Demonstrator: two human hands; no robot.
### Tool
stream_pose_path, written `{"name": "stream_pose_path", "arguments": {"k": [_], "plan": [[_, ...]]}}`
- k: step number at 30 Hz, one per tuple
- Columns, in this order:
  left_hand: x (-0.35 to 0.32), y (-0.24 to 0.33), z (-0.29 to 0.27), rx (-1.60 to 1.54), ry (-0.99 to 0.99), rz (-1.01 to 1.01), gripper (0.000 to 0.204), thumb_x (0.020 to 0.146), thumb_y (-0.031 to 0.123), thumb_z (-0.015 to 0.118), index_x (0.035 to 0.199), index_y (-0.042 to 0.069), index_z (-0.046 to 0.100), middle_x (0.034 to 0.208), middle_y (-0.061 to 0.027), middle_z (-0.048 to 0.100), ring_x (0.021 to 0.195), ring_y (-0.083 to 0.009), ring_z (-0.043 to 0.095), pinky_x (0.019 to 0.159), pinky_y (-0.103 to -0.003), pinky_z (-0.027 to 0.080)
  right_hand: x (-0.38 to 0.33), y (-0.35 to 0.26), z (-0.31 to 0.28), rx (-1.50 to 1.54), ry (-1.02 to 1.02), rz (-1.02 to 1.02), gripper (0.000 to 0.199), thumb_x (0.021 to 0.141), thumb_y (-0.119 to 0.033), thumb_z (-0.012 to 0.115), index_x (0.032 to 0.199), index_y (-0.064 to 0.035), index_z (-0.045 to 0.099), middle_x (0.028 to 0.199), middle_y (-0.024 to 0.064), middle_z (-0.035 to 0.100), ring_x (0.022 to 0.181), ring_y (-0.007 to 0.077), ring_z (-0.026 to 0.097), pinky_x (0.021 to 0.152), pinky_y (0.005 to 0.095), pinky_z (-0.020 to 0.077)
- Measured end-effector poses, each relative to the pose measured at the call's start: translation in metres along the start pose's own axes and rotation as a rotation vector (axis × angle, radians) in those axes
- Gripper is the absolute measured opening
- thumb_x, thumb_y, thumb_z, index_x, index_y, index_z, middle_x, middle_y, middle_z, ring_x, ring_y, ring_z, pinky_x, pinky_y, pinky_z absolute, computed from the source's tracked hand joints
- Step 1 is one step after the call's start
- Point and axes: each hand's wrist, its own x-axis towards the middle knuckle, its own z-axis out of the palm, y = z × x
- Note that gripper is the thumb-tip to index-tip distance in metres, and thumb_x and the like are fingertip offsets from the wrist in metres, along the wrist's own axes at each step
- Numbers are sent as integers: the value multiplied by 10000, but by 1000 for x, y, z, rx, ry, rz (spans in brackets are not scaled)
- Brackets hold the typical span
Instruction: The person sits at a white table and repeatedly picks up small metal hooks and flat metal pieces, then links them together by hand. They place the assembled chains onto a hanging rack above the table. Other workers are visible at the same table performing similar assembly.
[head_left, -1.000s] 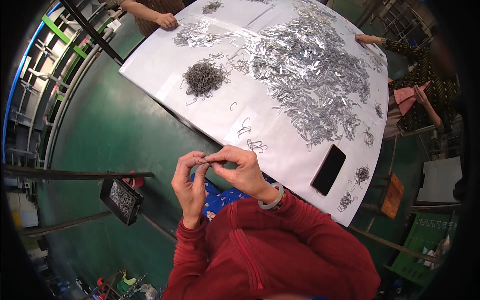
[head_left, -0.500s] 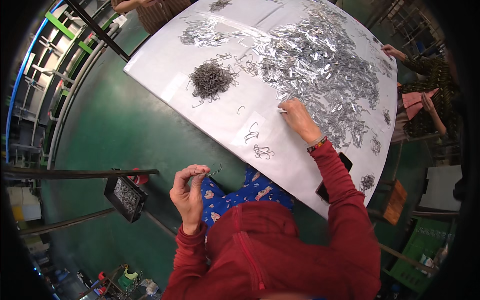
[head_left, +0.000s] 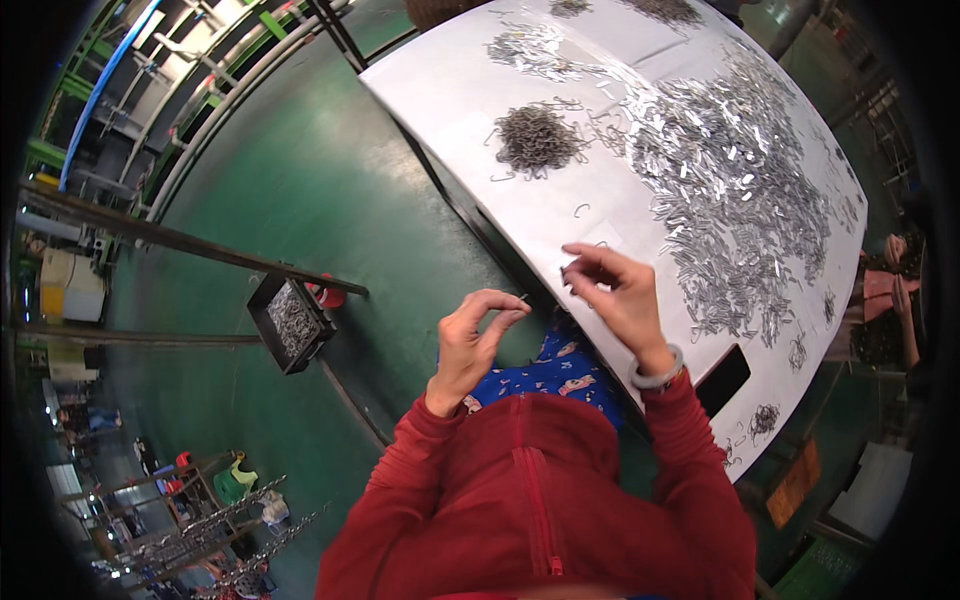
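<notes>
Dark piece, small, its exact shape unclear, is pinched by the right hand, just right of the frame's centre; near the centre, the left hand pinches a thin greyish sliver, blurred in detail.

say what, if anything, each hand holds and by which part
Left hand: a tiny piece, pinched. Right hand: a dark piece. Gripped part unclear for both.

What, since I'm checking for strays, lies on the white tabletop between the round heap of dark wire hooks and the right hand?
One loose, curved wire hook lies between heap and right hand in the head view; nearer the hand, another shows partly.
</notes>
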Motion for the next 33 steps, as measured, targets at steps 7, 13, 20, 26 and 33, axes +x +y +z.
{"name": "stream_pose_path", "arguments": {"k": [7, 13, 20, 26, 33], "plan": [[-1, 3, 7, 38, 31, 51, 90, 780, 13, 674, 857, 34, 631, 833, -59, 670, 798, -222, 637, 734, -319, 487, -18, -31, 40, 110, 83, -82, 218, 772, 95, 656, 986, 50, 655, 851, 87, 645, 761, 122, 642, 675, 207, 521], [0, -5, 8, 141, 68, 99, 115, 767, 2, 679, 863, 37, 626, 828, -61, 663, 796, -231, 633, 734, -320, 485, -16, -17, 43, 97, 136, -119, 188, 748, 120, 651, 916, 39, 674, 835, 82, 638, 742, 115, 620, 647, 209, 501], [-2, -12, 10, 153, 90, -36, 130, 764, -14, 676, 872, 31, 620, 834, -77, 658, 804, -235, 627, 727, -317, 479, -10, -11, 54, 134, 133, -121, 185, 730, 122, 646, 878, 21, 688, 790, 76, 646, 689, 99, 607, 604, 203, 481], [1, -13, 8, 124, 120, -23, 124, 767, -20, 671, 867, 25, 613, 837, -82, 654, 805, -238, 622, 731, -326, 472, -2, -6, 60, 161, 182, -75, 176, 729, 122, 644, 870, 25, 684, 781, 77, 647, 694, 106, 618, 603, 207, 484], [2, -12, 5, 219, 83, 6, 134, 765, -18, 672, 872, 27, 604, 850, -81, 653, 809, -243, 620, 730, -328, 469, -2, -9, 61, 117, 163, -154, 165, 732, 125, 638, 860, 29, 679, 771, 62, 639, 697, 94, 610, 596, 201, 476]]}}
